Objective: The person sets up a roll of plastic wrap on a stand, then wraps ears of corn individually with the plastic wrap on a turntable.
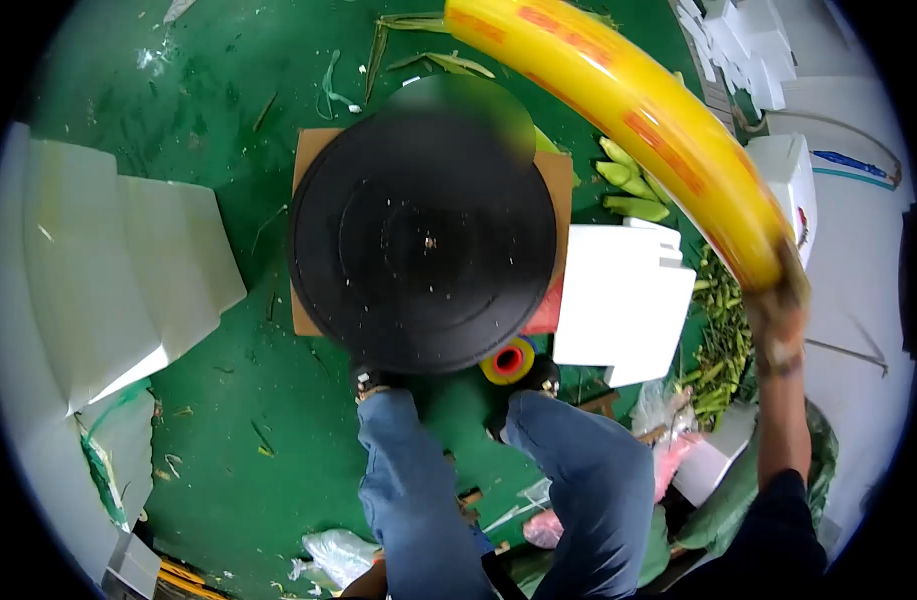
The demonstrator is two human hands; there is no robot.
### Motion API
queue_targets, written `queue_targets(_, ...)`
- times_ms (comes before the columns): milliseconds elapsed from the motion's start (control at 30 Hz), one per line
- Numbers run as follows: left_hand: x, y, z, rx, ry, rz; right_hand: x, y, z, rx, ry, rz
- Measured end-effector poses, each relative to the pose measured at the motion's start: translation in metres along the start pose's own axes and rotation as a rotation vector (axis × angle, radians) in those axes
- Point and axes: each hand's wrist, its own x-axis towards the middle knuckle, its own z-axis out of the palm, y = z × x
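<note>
My right hand (pixel 778 318) reaches up on the right and is closed on one end of a long, glossy yellow band (pixel 668 135) with red-orange print. It looks like printed packing tape and arcs from my hand past the top edge. A small strip of skin shows at the bottom edge left of my lap; the fingers of my left hand are hidden. Before my feet a large black round disc (pixel 428 270) covers most of a brown cardboard box (pixel 306 310). Beside my right foot is a yellow tape roll (pixel 506 361) with a red core.
White foam sheets (pixel 618 300) lie right of the box. Green corn cobs (pixel 635 180) and a pile of green trimmings (pixel 723 330) are farther right. Tall white foam boxes (pixel 128 250) stand at left. Leaf scraps and plastic bags (pixel 338 556) lie on the green floor (pixel 248 400).
</note>
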Motion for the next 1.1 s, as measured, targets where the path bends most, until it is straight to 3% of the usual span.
queue_targets(33, 0.005, 0.003, -0.002, -0.01, 0.015, -0.013, 0.035, 0.023, 0.03, 0.22, 0.116, 0.071)
queue_targets(133, 0.012, 0.002, -0.007, -0.02, 0.037, -0.009, 0.087, 0.105, 0.059, -0.502, 0.053, -0.281)
queue_targets(200, 0.023, -0.002, -0.014, -0.013, 0.037, 0.028, 0.073, 0.091, 0.092, -1.0, 0.232, -0.276)
queue_targets(233, 0.029, -0.006, -0.018, -0.012, 0.037, 0.045, 0.061, 0.084, 0.098, -0.712, 0.282, -0.168)
queue_targets(300, 0.041, -0.013, -0.028, -0.022, 0.046, 0.087, 0.027, 0.091, 0.074, -0.571, 0.306, -0.224)
queue_targets(333, 0.048, -0.016, -0.034, -0.031, 0.052, 0.11, 0.01, 0.103, 0.051, -0.729, 0.284, -0.38)
queue_targets(433, 0.066, -0.03, -0.056, -0.054, 0.068, 0.181, -0.075, 0.072, 0.015, -0.486, 0.384, -0.263)
queue_targets(467, 0.072, -0.033, -0.067, -0.061, 0.07, 0.209, -0.111, 0.066, 0.0, -0.841, 0.351, -0.465)
queue_targets(533, 0.085, -0.032, -0.098, -0.098, 0.063, 0.27, -0.189, 0.048, -0.009, -0.938, 0.492, -0.402)
queue_targets(633, 0.108, -0.018, -0.17, -0.408, 0.165, 0.477, -0.274, 0.018, -0.009, 0.377, 0.578, -0.192)
queue_targets(667, 0.106, -0.014, -0.201, -0.581, 0.258, 0.606, -0.292, -0.01, 0.005, 0.54, 0.58, -0.091)
queue_targets(700, 0.024, 0.039, -0.216, -0.562, 0.437, 0.778, -0.309, -0.027, 0.028, 0.522, 0.717, -0.07)
queue_targets(733, -0.059, 0.093, -0.232, -0.518, 0.633, 0.935, -0.322, -0.037, 0.045, 0.471, 0.696, -0.143)
queue_targets(800, -0.146, 0.139, -0.227, -0.631, 0.506, 1.273, -0.344, -0.059, 0.089, 0.524, 0.65, -0.11)
queue_targets(867, -0.192, 0.177, -0.174, -0.68, -0.162, 1.493, -0.371, -0.072, 0.129, 0.661, 0.539, -0.041)
queue_targets(900, -0.19, 0.187, -0.16, -0.65, -0.408, 1.491, -0.385, -0.066, 0.146, 0.769, 0.465, -0.045)
queue_targets(1000, -0.229, 0.193, -0.123, -1.197, -0.845, 1.639, -0.438, -0.055, 0.168, 0.696, 0.126, 0.199)
queue_targets(1033, -0.236, 0.19, -0.114, -1.033, -0.427, 1.717, -0.453, -0.042, 0.171, 0.561, -0.027, 0.14)
queue_targets(1067, -0.234, 0.186, -0.101, -1.14, -0.469, 1.808, -0.462, -0.037, 0.166, 0.385, -0.022, -0.15)
queue_targets(1100, -0.231, 0.184, -0.1, -1.144, -0.587, 1.833, -0.469, -0.036, 0.153, 0.213, -0.051, -0.281)
